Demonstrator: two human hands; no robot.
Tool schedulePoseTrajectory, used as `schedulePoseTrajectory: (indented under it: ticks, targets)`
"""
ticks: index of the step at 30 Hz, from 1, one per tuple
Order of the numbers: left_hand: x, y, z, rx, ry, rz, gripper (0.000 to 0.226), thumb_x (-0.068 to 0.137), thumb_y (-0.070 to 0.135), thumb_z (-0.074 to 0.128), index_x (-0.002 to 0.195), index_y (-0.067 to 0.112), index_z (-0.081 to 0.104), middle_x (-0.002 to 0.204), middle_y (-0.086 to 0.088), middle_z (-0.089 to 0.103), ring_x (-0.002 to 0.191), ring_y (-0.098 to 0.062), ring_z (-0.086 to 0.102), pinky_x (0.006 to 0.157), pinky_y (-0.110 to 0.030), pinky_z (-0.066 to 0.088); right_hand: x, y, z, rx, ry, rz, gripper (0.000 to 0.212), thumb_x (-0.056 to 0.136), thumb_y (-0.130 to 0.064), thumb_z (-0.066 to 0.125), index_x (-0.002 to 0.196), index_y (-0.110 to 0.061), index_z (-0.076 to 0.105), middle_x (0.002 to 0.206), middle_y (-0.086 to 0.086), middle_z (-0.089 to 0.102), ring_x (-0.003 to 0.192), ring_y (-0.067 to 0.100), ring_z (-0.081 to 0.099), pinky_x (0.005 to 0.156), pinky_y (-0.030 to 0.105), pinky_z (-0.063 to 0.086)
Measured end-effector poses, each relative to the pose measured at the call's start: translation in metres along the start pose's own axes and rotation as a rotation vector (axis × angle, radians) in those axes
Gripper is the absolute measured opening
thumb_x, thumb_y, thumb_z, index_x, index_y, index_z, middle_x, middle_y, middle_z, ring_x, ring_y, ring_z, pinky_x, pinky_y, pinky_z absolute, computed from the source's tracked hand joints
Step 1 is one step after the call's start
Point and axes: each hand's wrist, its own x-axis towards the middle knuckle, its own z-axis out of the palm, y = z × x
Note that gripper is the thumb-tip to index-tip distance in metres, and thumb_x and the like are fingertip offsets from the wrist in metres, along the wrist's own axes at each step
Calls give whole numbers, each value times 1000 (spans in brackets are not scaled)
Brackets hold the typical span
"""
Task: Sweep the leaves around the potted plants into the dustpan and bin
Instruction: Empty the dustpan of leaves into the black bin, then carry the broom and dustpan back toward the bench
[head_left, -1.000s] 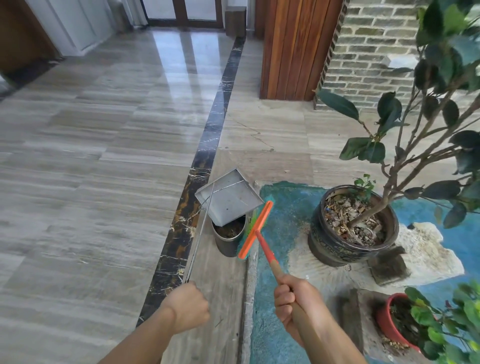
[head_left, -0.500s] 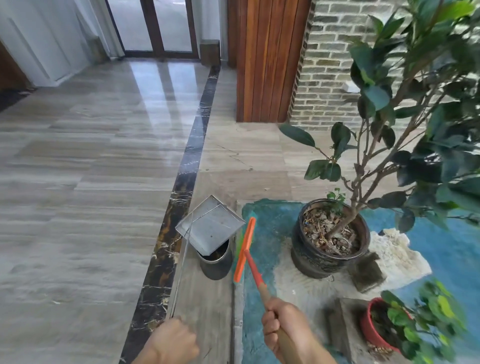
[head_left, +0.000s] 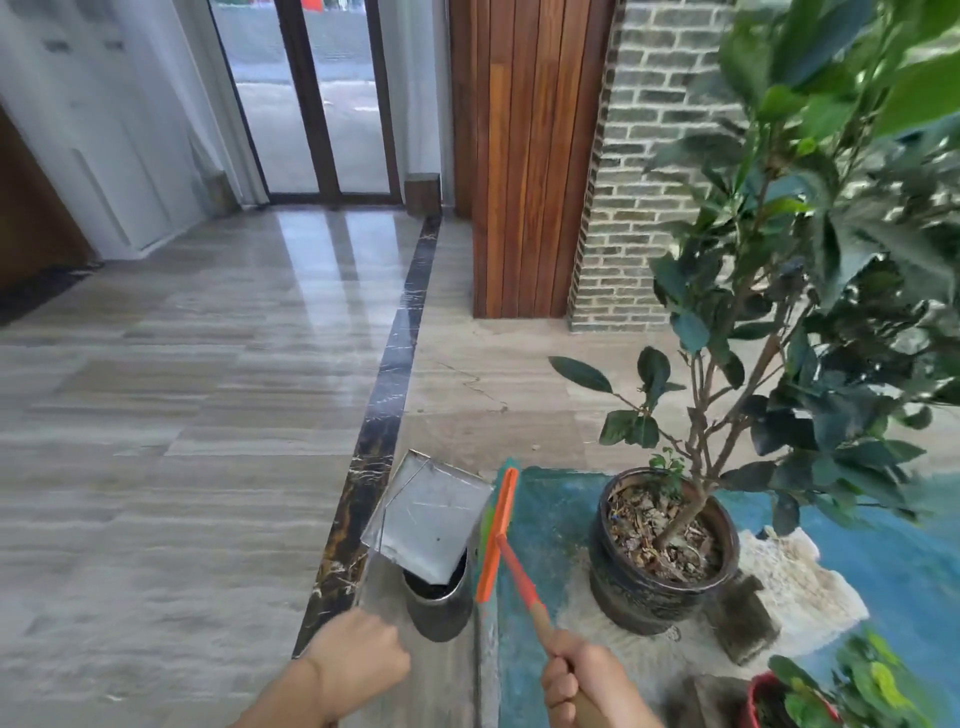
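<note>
**Left hand** (head_left: 358, 660): grip fully closed, fingers curled round the thin wire handle of the dustpan (head_left: 431, 519). The metal pan is tipped mouth-down over the small metal bin (head_left: 439, 608), which stands on the floor (head_left: 182, 441) at the edge of the blue ground (head_left: 550, 525). Dark matter lies in the bin. Whether the pan's lip touches the rim cannot be told.

**Right hand** (head_left: 587, 686): grip closed round the broom's wooden shaft. The orange broom head (head_left: 498, 535) hangs just beside the pan and bin, on the side towards the dark glazed pot (head_left: 665, 597).

**Surroundings:** dry leaf litter fills the dark pot's soil. A red pot (head_left: 761, 701) sits at the lower right. No loose leaves are plainly seen on the ground.

**Hazards (judged):** the bin mouth is narrower than the pan, so a quick or off-centre tip would probably spill debris past the rim. A swing of the broom head could knock the bin over. The shaft could also brush the branches and bring down fresh leaves.
</note>
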Motion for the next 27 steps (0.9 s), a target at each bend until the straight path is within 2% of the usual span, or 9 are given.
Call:
schedulePoseTrajectory:
  ticks: [6, 9, 11, 14, 16, 18, 22, 25, 27]
  targets:
    - [-49, -41, -94, -11, 137, -171, 25, 79, -4, 51, 98, 1, 66, 99, -23, 68, 95, -43, 65, 74, -44, 51, -57, -49, 45, -93, -131, -28, 51, 96, -4, 34, 123, -38, 61, 43, 0, 31, 28, 8, 32, 28, 14, 30]
    - [-90, -72, -155, -112, 270, -310, 16, 70, -5, 49, 70, 11, 51, 69, -10, 49, 76, -38, 59, 51, -29, 35, -106, -68, 78, -225, -154, -89, 34, 91, -7, 41, 102, -23, 69, 47, -3, 36, 30, 6, 34, 27, 14, 32]
    - [-112, -92, -196, -217, 439, -380, 17, 65, -2, 44, 57, 11, 37, 56, -4, 36, 61, -33, 47, 48, -29, 32, -132, -78, 95, -331, -166, -176, 27, 90, -9, 45, 94, -14, 71, 52, -2, 44, 35, 6, 37, 28, 16, 35]
    - [-161, -122, -259, -364, 695, -409, 17, 63, 8, 46, 48, 11, 37, 47, -1, 39, 55, -26, 43, 45, -27, 30, -186, -94, 129, -381, -270, -363, 27, 98, -6, 43, 120, 2, 58, 63, 7, 60, 37, 9, 47, 31, 19, 42]
    - [-190, -136, -293, -379, 766, -431, 17, 66, 11, 51, 51, 8, 44, 49, -6, 49, 59, -29, 48, 50, -29, 38, -218, -106, 150, -375, -315, -451, 37, 99, -21, 45, 124, 4, 56, 65, 11, 51, 38, 12, 47, 32, 20, 41]
    - [-214, -148, -319, -383, 796, -464, 20, 68, 15, 57, 52, 8, 48, 53, -8, 53, 60, -30, 47, 54, -31, 41, -245, -119, 169, -426, -286, -540, 48, 97, -47, 41, 108, -5, 60, 56, 5, 43, 39, 14, 42, 35, 21, 36]
    - [-250, -152, -349, -407, 833, -465, 48, 70, 40, 67, 44, 13, 38, 39, 2, 35, 48, -20, 37, 47, -27, 31, -288, -137, 180, -476, -169, -709, 88, 68, -96, 30, 95, -13, 46, 55, 1, 41, 42, 18, 42, 42, 25, 41]
    - [-265, -138, -365, -354, 844, -425, 65, 74, 65, 59, 45, 14, 32, 35, 2, 30, 36, -12, 34, 44, -26, 33, -316, -140, 164, -585, -83, -838, 101, 58, -100, 33, 106, -12, 45, 54, -1, 42, 43, 18, 45, 44, 28, 45]
    - [-270, -120, -375, -333, 836, -383, 67, 77, 70, 53, 47, 14, 31, 36, 2, 29, 31, -10, 35, 42, -24, 35, -336, -137, 144, -686, 9, -926, 81, 74, -87, 45, 112, -16, 46, 53, -3, 45, 42, 18, 46, 41, 28, 45]
